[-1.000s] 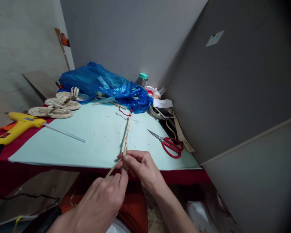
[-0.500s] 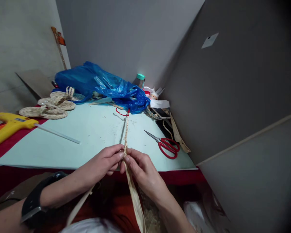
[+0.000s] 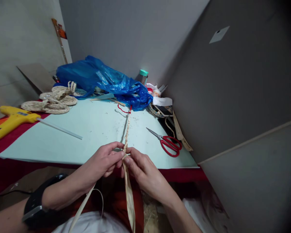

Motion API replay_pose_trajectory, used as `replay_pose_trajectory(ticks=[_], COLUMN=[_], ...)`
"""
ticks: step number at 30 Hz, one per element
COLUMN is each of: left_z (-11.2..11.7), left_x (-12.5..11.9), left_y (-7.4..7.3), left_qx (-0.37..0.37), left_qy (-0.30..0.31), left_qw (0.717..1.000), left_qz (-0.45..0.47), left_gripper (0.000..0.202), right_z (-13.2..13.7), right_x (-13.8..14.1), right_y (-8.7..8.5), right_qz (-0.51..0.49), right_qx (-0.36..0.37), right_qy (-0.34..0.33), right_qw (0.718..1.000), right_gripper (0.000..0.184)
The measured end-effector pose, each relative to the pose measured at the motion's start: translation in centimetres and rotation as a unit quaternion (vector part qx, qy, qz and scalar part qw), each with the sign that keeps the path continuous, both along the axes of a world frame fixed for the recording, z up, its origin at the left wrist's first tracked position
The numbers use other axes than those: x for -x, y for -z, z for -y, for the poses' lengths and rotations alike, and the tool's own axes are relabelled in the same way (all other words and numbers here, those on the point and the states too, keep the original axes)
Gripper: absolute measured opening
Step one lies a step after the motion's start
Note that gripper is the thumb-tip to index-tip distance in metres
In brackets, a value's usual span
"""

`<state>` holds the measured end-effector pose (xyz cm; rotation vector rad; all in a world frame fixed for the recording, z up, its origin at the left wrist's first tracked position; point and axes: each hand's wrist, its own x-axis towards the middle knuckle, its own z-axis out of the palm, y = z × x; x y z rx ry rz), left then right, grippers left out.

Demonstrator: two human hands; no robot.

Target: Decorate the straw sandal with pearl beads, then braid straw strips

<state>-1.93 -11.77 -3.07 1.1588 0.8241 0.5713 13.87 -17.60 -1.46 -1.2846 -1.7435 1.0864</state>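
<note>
A thin straw braid (image 3: 127, 128) runs across the pale blue sheet (image 3: 92, 129) from a red thread (image 3: 124, 110) near the blue bag down to my hands. My left hand (image 3: 103, 160) pinches the braid's near end, fingers closed. Touching it from the right, my right hand (image 3: 142, 168) also pinches the braid's end. Loose flat straw strands (image 3: 129, 194) hang from the pinch down toward my lap. A black watch sits on my left wrist.
Red-handled scissors (image 3: 168, 144) lie right of the braid. A yellow glue gun (image 3: 11, 119) with a glue stick lies at the left. Coiled straw mats (image 3: 50, 102) and a blue plastic bag (image 3: 102, 84) sit at the back. A grey wall stands close on the right.
One second ago my left hand was low, below the table edge; it has moved up beside my right hand at the braid's end. The loose strands now hang lower.
</note>
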Motion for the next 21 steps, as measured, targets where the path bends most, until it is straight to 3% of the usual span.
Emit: replay_pose_trajectory(ticks=[10,15,21], left_z=[0.0,-0.2,-0.4], left_x=[0.2,0.0,-0.3], left_y=[-0.1,-0.2,0.4], left_qx=[0.019,-0.010,0.026], left_qy=[-0.017,-0.004,-0.020], left_qw=[1.000,1.000,0.999], left_qz=[0.002,-0.023,-0.009], left_gripper=[0.024,0.022,0.025], right_z=[1.6,1.4,1.3], right_x=[0.0,-1.5,-2.7], right_y=[-0.8,-0.8,-0.7], right_qz=[0.220,0.146,0.073], right_qx=[-0.006,-0.011,0.027], right_qy=[0.051,0.057,0.029], right_qw=[0.974,0.988,0.997], right_gripper=[0.011,0.024,0.030])
